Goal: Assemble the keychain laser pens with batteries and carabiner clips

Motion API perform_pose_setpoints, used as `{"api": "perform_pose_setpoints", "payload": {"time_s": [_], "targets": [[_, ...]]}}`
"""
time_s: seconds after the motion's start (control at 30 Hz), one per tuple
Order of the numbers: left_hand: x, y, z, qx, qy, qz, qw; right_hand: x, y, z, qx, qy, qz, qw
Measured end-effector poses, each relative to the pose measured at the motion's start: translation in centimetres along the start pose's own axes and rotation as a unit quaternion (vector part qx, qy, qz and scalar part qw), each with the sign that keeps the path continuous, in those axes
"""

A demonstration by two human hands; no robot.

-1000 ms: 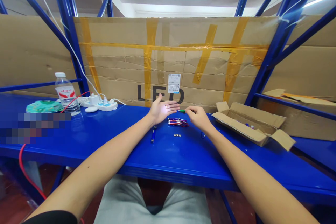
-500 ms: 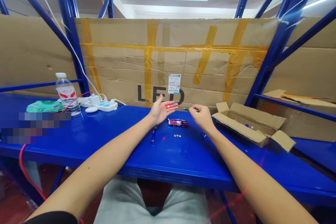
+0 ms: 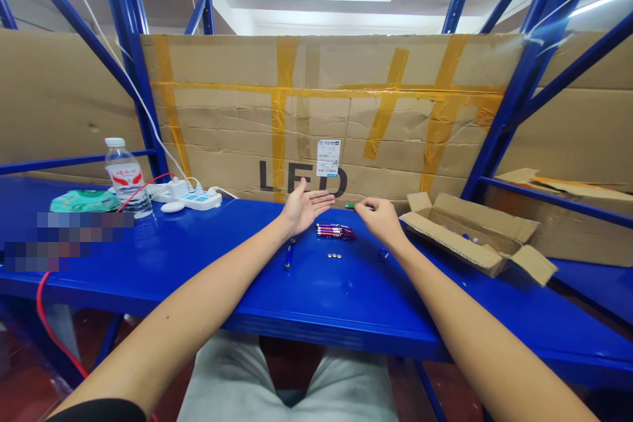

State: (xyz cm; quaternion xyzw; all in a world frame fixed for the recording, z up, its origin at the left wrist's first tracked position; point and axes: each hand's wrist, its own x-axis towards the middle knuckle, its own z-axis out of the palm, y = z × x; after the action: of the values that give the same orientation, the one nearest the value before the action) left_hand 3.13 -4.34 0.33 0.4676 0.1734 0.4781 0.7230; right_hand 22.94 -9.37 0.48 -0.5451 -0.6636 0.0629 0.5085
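Observation:
My left hand (image 3: 304,208) is raised over the blue table with its palm turned to the right and fingers spread, holding nothing. Across from it, my right hand (image 3: 378,214) pinches a small green laser pointer (image 3: 350,206), whose end points toward the left palm. No red dot shows on that palm. Several red and purple pen-like pointers (image 3: 333,231) lie in a pile below and between the hands. In front of the pile sit several small silver button cells (image 3: 334,256). A blue pointer (image 3: 289,254) lies near my left wrist, and a small blue clip-like piece (image 3: 382,254) by my right wrist.
An open cardboard box (image 3: 475,237) with small items inside stands at the right. To the left are a water bottle (image 3: 127,178), a power strip (image 3: 190,196) with cables, and a green packet (image 3: 84,200). A large cardboard panel (image 3: 222,119) rises behind the blue table (image 3: 198,257).
The red light spot on my left fingers has gone out, as have the red glints on the table and near my right arm. Both hands have stayed almost still.

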Motion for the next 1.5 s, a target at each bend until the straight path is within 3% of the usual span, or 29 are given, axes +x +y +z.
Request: {"api": "perform_pose_setpoints", "payload": {"time_s": [0.23, 0.57, 0.67, 0.73, 0.8, 0.97, 1.03, 1.1, 1.2, 1.5], "targets": [[0.1, 0.0, 0.0, 0.006, 0.019, 0.015, 1.0, -0.1, -0.1, 0.0, 0.0, -0.012, -0.027, 1.0], [0.1, -0.2, 0.0, 0.011, 0.002, 0.007, 1.0, 0.0, 0.2, 0.1, 0.017, -0.023, -0.045, 0.999], [0.0, -0.4, 0.2, 0.055, -0.011, 0.012, 0.998, 0.1, 0.2, 0.2, 0.021, -0.035, -0.043, 0.998], [0.0, -0.7, 0.3, 0.137, -0.017, 0.043, 0.989, 0.1, 0.2, 0.4, 0.036, -0.06, -0.033, 0.997], [0.0, -1.1, 0.3, 0.259, -0.02, 0.095, 0.961, 0.0, 0.3, 0.7, 0.064, -0.105, -0.022, 0.992], [0.0, -1.6, -0.1, 0.502, -0.031, 0.216, 0.837, 0.3, 1.1, 1.4, 0.109, -0.245, -0.006, 0.963], [0.0, -1.5, -0.3, 0.567, -0.022, 0.238, 0.788, 0.7, 1.8, 1.7, 0.099, -0.245, -0.017, 0.964], [0.3, -1.4, -0.5, 0.614, -0.006, 0.241, 0.751, 1.3, 2.6, 2.0, 0.065, -0.202, -0.038, 0.977], [1.1, -1.4, -1.0, 0.637, 0.007, 0.216, 0.74, 2.1, 3.8, 2.7, -0.003, -0.139, -0.044, 0.989], [3.8, -2.2, -3.6, 0.685, 0.043, 0.118, 0.718, 2.5, 6.1, 4.4, -0.133, -0.113, -0.027, 0.984]]}}
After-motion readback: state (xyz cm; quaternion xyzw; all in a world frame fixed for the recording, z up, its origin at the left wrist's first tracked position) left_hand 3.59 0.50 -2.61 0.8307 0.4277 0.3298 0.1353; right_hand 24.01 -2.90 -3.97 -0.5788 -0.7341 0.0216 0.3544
